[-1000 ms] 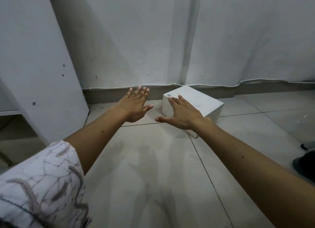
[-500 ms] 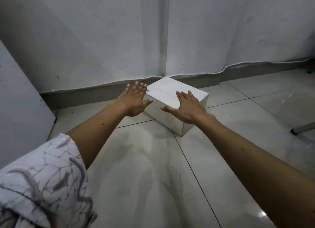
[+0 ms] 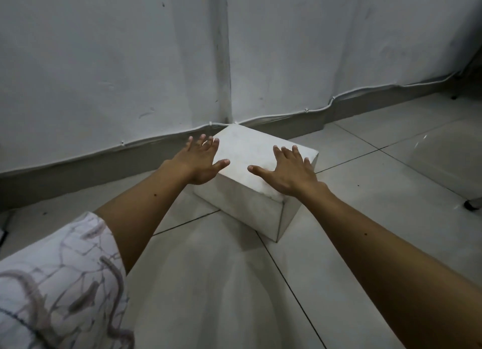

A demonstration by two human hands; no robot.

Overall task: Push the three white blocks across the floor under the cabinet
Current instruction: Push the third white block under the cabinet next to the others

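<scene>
One white block [image 3: 247,150] stands on the tiled floor [image 3: 214,283], its far corner close to the skirting of the wall. My left hand [image 3: 200,161] is spread over the block's left edge, fingers apart, holding nothing. My right hand [image 3: 287,171] lies flat over the block's top at its near right side, fingers also apart. Whether the palms touch the block I cannot tell. The cabinet and the other blocks are out of view.
A white wall [image 3: 130,62] with a grey skirting [image 3: 78,171] and a thin cable along it runs behind the block. A dark caster or furniture foot [image 3: 473,205] shows at the right edge. My patterned sleeve [image 3: 52,283] fills the lower left.
The view has swung right, so the cabinet panel on the left has left the frame. Both hands have moved apart and now sit over the block's two sides.
</scene>
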